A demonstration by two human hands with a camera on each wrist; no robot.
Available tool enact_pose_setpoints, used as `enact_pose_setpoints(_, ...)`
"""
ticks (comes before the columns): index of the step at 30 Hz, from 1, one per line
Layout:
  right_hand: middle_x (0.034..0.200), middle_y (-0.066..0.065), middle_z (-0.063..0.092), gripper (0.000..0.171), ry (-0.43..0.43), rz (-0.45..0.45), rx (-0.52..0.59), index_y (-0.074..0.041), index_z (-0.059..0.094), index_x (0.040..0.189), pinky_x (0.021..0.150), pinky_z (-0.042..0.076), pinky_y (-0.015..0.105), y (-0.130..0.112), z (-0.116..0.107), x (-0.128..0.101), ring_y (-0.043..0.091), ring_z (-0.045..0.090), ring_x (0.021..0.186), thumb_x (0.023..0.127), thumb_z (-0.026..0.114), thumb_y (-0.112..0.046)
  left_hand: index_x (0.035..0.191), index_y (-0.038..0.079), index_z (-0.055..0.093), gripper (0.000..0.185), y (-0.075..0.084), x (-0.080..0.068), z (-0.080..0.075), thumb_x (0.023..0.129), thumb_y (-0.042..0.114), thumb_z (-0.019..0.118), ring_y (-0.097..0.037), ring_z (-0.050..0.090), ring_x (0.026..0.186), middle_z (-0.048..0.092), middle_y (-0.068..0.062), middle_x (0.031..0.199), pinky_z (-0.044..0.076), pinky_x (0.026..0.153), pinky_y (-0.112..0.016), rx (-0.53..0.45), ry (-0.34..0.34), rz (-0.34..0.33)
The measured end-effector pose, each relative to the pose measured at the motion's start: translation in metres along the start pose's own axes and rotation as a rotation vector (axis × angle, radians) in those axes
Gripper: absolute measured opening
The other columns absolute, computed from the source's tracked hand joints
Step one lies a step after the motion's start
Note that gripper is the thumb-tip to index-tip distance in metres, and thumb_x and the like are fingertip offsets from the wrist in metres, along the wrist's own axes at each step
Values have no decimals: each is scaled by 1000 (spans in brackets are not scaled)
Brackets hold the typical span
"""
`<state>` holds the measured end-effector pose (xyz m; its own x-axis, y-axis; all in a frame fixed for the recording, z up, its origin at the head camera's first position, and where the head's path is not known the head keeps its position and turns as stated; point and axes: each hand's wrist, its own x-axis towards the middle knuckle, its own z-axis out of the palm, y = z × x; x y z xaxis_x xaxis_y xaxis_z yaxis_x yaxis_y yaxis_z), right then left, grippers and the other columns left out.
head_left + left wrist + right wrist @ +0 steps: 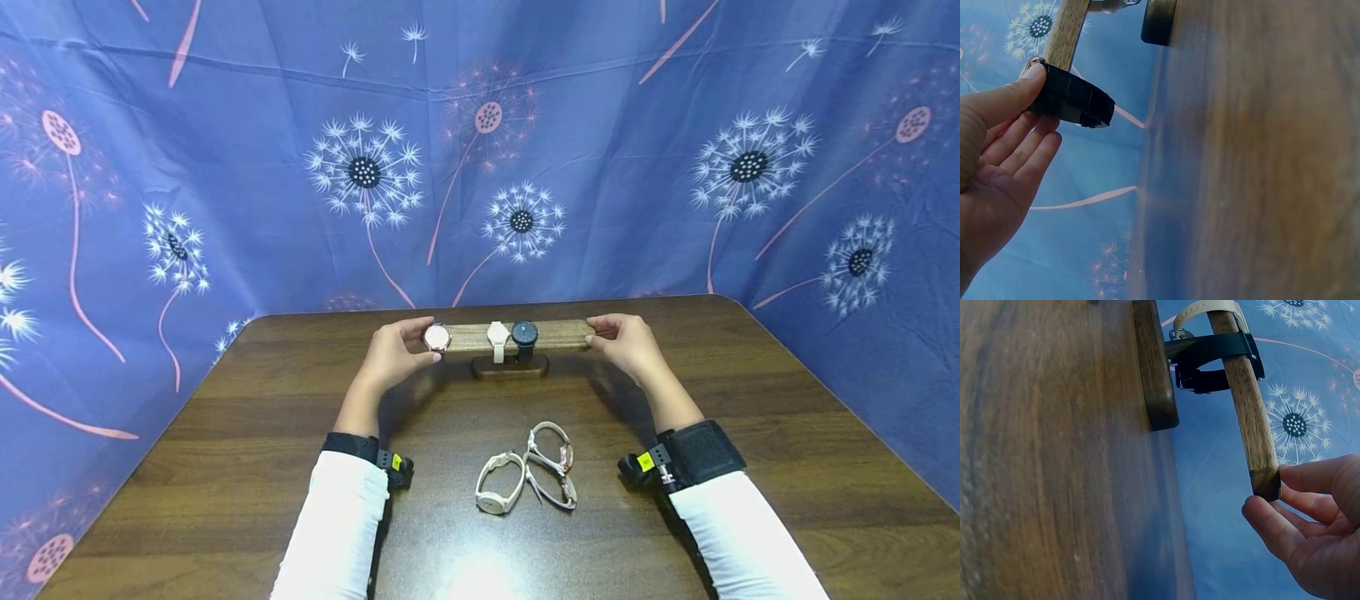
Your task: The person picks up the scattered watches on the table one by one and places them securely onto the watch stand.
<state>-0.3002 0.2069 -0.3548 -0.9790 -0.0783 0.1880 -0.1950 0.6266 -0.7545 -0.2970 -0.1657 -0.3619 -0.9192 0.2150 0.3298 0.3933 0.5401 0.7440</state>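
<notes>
A wooden watch stand has a horizontal bar (564,334) over a dark base (497,370). My left hand (393,353) grips a wristwatch with a rose-coloured rim (437,337) at the bar's left end; in the left wrist view its black strap (1075,97) loops around that end, under my thumb. With thumb and fingers, my right hand (632,343) pinches the bar's right end, also plain in the right wrist view (1266,484). Near the middle of the bar hang a white wristwatch (498,334) and, beside it, a black wristwatch (525,333).
On the brown wooden table (247,433), nearer to me, lie a cream wristwatch (492,502) and two pale-strapped wristwatches (566,454) close together. A blue dandelion-print cloth (450,167) hangs behind the table's far edge and along its sides.
</notes>
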Motion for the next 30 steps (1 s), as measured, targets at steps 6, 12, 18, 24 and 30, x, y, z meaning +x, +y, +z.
enact_pose_setpoints(6, 121, 26, 62, 39, 0, -5, -7, 4, 58, 130, 87, 51, 48, 0, -2, -1, 39, 58, 110, 94, 63, -10, 134, -3, 55, 60, 0, 4, 3, 79, 1, 79, -31, 62, 113, 63, -18, 126, 49, 97, -40, 5, -7, 13)
enact_pose_setpoints(12, 121, 26, 62, 38, 3, -5, -17, 5, 58, 129, 88, 50, 49, 0, -3, -1, 39, 59, 110, 94, 63, -10, 134, 0, 57, 60, 0, 5, 6, 79, 6, 81, -33, 59, 118, 64, -16, 125, 44, 102, -46, 37, -5, 2)
enact_pose_setpoints(18, 122, 26, 62, 38, 1, -3, -36, 4, 58, 130, 91, 48, 51, -1, -4, 0, 40, 57, 112, 95, 62, -11, 134, 2, 57, 60, -1, 7, 7, 79, 6, 81, -35, 57, 119, 63, -16, 126, 44, 102, -46, 39, -9, 8)
enact_pose_setpoints(24, 122, 26, 62, 38, -4, -22, -56, 5, 57, 130, 92, 48, 53, -2, -1, -1, 41, 58, 112, 95, 62, -9, 134, 2, 57, 63, 1, 10, 11, 78, 12, 83, -35, 56, 122, 60, -15, 132, 44, 102, -47, 83, -27, 21)
enact_pose_setpoints(30, 121, 25, 62, 37, -2, -21, -65, 4, 58, 130, 91, 49, 52, -4, 1, -1, 40, 59, 110, 95, 62, -10, 133, 4, 60, 64, 4, 11, 13, 76, 19, 85, -31, 58, 117, 63, -13, 128, 46, 98, -46, 161, -7, 33)
